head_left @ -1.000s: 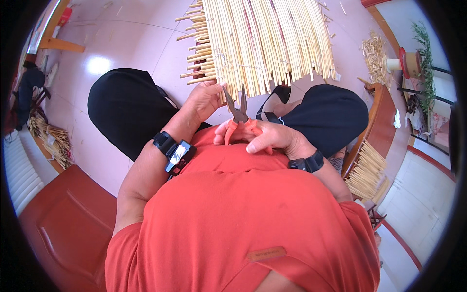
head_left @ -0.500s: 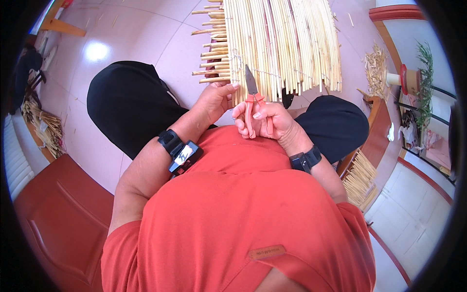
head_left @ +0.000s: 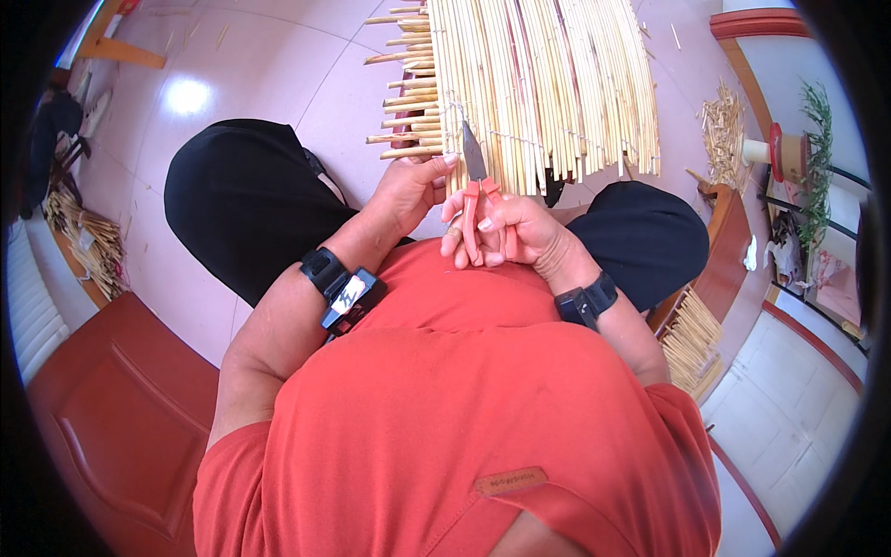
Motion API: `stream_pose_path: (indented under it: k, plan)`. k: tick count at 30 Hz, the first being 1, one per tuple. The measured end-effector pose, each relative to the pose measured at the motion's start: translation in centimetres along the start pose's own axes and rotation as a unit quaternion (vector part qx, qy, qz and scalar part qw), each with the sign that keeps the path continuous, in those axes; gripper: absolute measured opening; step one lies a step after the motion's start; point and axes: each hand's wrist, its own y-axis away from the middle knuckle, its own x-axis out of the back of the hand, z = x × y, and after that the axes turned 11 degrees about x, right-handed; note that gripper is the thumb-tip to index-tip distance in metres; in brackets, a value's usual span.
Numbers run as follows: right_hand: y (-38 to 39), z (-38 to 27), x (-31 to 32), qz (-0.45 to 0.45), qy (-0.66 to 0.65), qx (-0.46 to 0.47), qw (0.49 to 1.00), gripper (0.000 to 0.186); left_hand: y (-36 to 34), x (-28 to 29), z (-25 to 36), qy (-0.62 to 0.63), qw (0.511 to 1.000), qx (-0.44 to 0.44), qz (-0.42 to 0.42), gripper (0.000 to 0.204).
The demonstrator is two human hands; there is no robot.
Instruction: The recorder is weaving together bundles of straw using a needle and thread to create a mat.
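Pale reed stalks bound side by side form a mat point(head_left: 548, 84) in front of me, with shorter cross stalks point(head_left: 413, 111) sticking out past its left edge. My left hand point(head_left: 415, 188) is closed at the mat's near left corner, thumb on top, pinching the stalk ends. In my right hand point(head_left: 520, 230) are pliers point(head_left: 475, 158) with orange-red handles, gripped from below. Their dark, pointed jaws lie over the mat's left part, beside a thin wire tie point(head_left: 454, 109). Whether the jaw tips touch the wire, I cannot tell.
Bundles of stalks lie at the left point(head_left: 88, 237) and by the wooden bench point(head_left: 687, 269) at right. A reddish-brown wooden panel point(head_left: 139, 427) stands at lower left. More cut stalks point(head_left: 721, 130) and a green plant point(head_left: 815, 158) are at the far right. Loose bits litter the tiled floor point(head_left: 260, 56).
The pliers have shifted slightly left, and their handles now look closer together in my right hand. My left hand has stayed at the mat's corner.
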Motion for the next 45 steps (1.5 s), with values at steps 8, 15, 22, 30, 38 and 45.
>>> stream_pose_path:
  k: [8,15,22,30,38,45]
  plan:
    - [-0.3,-0.1,0.5,-0.017,-0.062,-0.015,0.998,0.041,0.2,0.1,0.3,-0.015,1.000,0.016,-0.001,0.036]
    - [-0.7,-0.1,0.7,-0.038,-0.083,-0.021,0.996,0.040,0.3,-0.2,0.5,-0.008,1.000,0.026,-0.001,0.038]
    - [-1.0,-0.2,0.8,-0.022,-0.104,-0.026,0.994,0.040,0.2,-0.1,0.6,-0.016,0.999,0.022,-0.024,0.037]
    - [-1.1,0.0,1.2,-0.015,-0.127,-0.026,0.992,0.032,3.2,-1.8,3.6,-0.274,0.936,0.186,0.123,0.021]
    - [-1.5,0.5,1.7,-0.061,-0.195,-0.036,0.978,0.026,2.9,-1.5,6.3,-0.706,0.535,-0.413,0.209,0.053]
    - [-1.6,0.8,2.4,-0.077,-0.181,-0.014,0.980,0.025,-0.1,0.4,4.8,-0.760,0.520,-0.293,0.258,0.087]
